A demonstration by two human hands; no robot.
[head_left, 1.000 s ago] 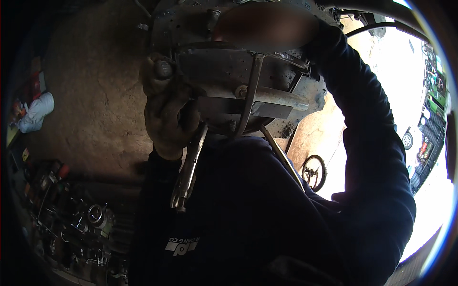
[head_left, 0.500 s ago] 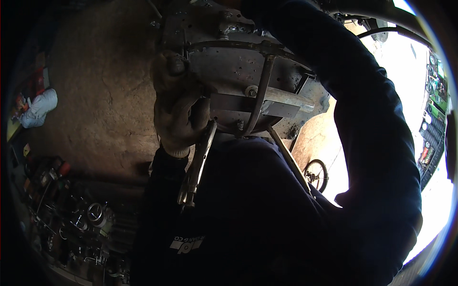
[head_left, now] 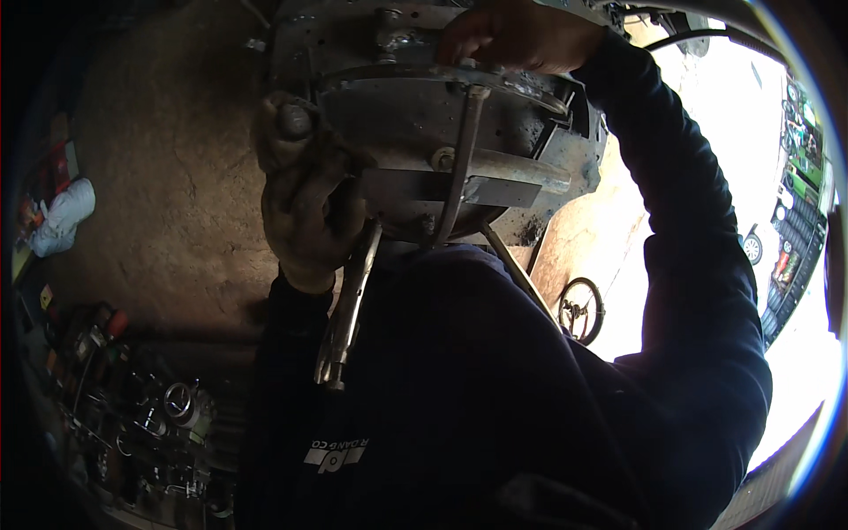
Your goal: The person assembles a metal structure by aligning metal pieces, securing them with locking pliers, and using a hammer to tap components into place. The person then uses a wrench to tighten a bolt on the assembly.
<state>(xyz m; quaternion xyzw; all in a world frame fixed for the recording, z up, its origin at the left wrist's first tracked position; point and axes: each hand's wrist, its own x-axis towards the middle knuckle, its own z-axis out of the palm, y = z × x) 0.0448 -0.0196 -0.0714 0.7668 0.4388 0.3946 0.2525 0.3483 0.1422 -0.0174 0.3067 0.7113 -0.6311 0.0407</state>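
My left hand [head_left: 309,194], in a dirty work glove, is closed at the left end of a flat grey metal strip [head_left: 411,187]. The strip runs across a dark metal frame with a round opening, behind an upright bar [head_left: 461,168]. Below the glove hang shiny locking pliers [head_left: 349,309], their jaw end up by the frame's lower edge. My bare right hand [head_left: 526,37] is bent over a curved metal bar [head_left: 397,74] at the top of the frame. Its fingers are curled, and whatever they hold is hidden.
A round metal tube [head_left: 517,170] crosses the frame behind the strip. Brown concrete floor [head_left: 177,194] lies to the left, with a pale cloth [head_left: 66,212] and cluttered metal parts [head_left: 168,415] beyond. A wheel [head_left: 581,311] stands at the right, near bright ground.
My right hand has come into view, drawn back toward me onto the curved bar. The frame, pliers and left hand appear shifted slightly left together; the left hand keeps its closed shape.
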